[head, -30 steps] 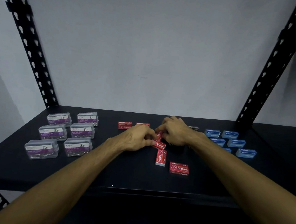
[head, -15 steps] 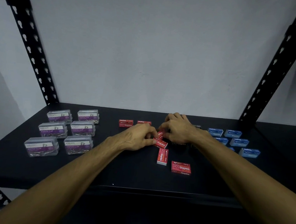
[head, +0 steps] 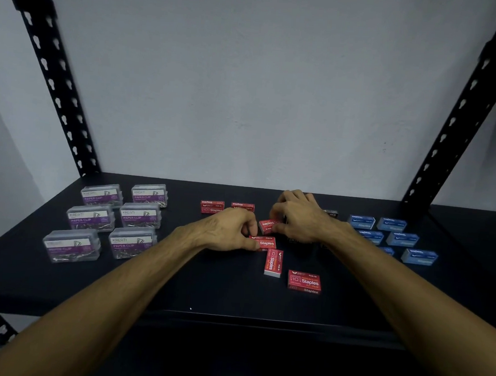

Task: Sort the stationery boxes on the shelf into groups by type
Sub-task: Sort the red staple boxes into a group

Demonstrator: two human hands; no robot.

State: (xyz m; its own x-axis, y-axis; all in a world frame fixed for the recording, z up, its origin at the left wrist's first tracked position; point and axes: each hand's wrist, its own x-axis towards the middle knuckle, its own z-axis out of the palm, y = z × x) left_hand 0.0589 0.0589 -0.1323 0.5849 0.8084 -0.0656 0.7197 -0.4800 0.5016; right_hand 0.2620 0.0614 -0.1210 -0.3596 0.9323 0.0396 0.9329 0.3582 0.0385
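**A:** What does the shelf (head: 58,286) look like, and how far along is the sorting?

**B:** It is a black metal shelf against a pale wall. On the left, six clear paper clip boxes (head: 115,222) sit in a tidy block of two columns. On the right, the blue staple boxes (head: 393,237) are grouped the same way, partly hidden by the right forearm. Both groups look finished.

**A:** And the middle?

**B:** The red staple boxes are still loose. Two sit side by side at the back (head: 227,208). One stands turned lengthwise (head: 273,262) and another lies nearest the front edge (head: 304,281), apart from the rest. Something dark (head: 330,213) shows behind the right hand; I cannot tell what it is.

**A:** Where are the hands?

**B:** The left hand (head: 226,230) pinches a red box (head: 263,243) that rests on the shelf. The right hand (head: 300,215) grips another red box (head: 269,225), tilted, just behind it. I would judge roughly two thirds done, with the red group left to line up
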